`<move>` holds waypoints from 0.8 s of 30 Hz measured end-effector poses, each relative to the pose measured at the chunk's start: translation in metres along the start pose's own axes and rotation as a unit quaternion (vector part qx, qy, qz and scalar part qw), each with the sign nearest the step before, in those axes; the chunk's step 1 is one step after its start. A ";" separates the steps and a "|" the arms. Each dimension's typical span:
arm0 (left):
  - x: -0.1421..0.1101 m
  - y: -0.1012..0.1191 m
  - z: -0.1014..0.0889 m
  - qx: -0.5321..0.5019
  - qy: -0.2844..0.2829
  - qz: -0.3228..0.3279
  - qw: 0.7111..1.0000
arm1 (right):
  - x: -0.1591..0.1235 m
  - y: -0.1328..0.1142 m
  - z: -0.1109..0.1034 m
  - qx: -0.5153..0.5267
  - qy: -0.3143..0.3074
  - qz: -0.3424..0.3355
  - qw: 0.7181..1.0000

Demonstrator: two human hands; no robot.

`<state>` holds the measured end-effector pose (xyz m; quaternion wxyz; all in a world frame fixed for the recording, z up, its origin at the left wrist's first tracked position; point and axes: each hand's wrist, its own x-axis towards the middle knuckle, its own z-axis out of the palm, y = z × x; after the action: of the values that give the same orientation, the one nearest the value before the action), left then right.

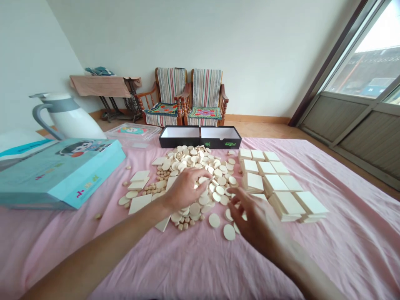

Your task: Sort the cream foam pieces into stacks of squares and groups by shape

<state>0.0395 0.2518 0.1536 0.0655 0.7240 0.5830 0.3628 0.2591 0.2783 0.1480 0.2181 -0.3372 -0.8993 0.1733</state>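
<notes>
Worktop (337, 175), pink cloth: carrying one spread of pale wooden pieces and neat stacks.

Item: round discs (221, 181), many; lying heaped mid-worktop, overlapping, a few straying towards the near edge.

Item: small wooden knobs (184, 226); peeping out along the left and near fringes of the heap.

Item: loose square tiles (140, 203); lying left of the heap, some tucked partly under discs.

Item: stacked square tiles (275, 182); standing in rows towards the right edge, the nearest stacks leaning slightly out of true.

Item: black box (181, 143), two compartments; sitting open at the far edge, directly behind the heap.

Item: blue box (84, 179); resting at the left edge.

Left hand (189, 189): arching over the heap, thumb and fingers parting around discs; whether it is gripping one, cannot tell.

Right hand (250, 214): curling loosely above the discs beside the stacks; any hold is hiding beneath the fingers, cannot tell.

Handling note, by judgement: thin discs are probably asking for a light pinch at the rim, knobs for fingertips. Working from the heap's outer fringe should be keeping layers from sliding; the right wrist wants to be staying clear of the near stacks.
</notes>
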 end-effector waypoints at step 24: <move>-0.035 -0.107 -0.040 0.072 0.225 -0.177 0.956 | 0.073 -0.100 0.065 -0.141 -0.143 -0.374 0.905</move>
<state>-0.0714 0.2410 0.1114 -0.0561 0.5120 0.7259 0.4559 0.1237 0.2463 0.1593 0.0859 0.0251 -0.9960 -0.0032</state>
